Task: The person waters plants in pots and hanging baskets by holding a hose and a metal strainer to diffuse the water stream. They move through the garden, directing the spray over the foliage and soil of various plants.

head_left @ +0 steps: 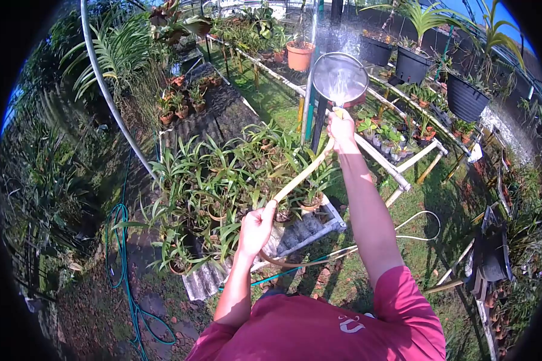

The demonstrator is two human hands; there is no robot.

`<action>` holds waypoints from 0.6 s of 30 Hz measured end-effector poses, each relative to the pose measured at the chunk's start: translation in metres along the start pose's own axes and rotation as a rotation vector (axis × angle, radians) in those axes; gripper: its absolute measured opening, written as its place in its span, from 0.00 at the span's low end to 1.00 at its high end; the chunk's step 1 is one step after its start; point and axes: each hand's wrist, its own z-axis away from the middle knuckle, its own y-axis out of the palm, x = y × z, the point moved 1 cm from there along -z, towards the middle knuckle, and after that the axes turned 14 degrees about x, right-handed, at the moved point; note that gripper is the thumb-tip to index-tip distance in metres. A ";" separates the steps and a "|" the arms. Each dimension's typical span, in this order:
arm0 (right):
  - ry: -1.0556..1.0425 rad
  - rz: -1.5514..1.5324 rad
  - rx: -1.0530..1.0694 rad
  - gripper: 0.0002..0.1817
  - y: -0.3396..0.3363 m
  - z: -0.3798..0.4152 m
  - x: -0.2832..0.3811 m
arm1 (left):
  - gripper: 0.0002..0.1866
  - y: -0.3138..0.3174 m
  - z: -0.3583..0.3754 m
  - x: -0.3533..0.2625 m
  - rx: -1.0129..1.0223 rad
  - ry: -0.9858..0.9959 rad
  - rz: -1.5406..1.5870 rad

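In the head view, the right hand (342,127) curls its fingers round the pale hose (306,172) below a round grey disc (341,78); the left hand (256,230) clasps it lower, near potted plants (214,180) on a worktop (295,236). A green pole (309,123) stands close; white shirt print (351,325) is illegible.

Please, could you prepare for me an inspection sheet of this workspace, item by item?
Surface: grey corrugated bench, bearing leafy green potted plants.
Job's things: pale-yellow flexible hose; water sprays at a round, rimmed grey disc, exact nature unclear.
Clutter: looped thin teal hose on the ground.
Hands: left hand and right hand, both closed around the pale-yellow hose.
Cables: nothing seen.
Surroundings: orange tapered pot; black ribbed pot.
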 end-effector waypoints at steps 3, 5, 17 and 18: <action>-0.018 0.024 0.001 0.11 -0.001 0.006 0.014 | 0.28 -0.001 -0.004 0.002 0.011 0.016 0.029; -0.012 0.044 -0.007 0.10 0.002 0.008 0.022 | 0.29 -0.002 -0.003 -0.005 0.008 0.036 0.005; 0.152 0.019 0.143 0.03 0.114 -0.001 -0.030 | 0.28 -0.101 0.018 0.016 -0.109 -0.011 -0.035; 0.165 0.027 0.086 0.04 0.123 -0.001 -0.038 | 0.29 -0.110 0.021 0.017 -0.116 -0.007 -0.003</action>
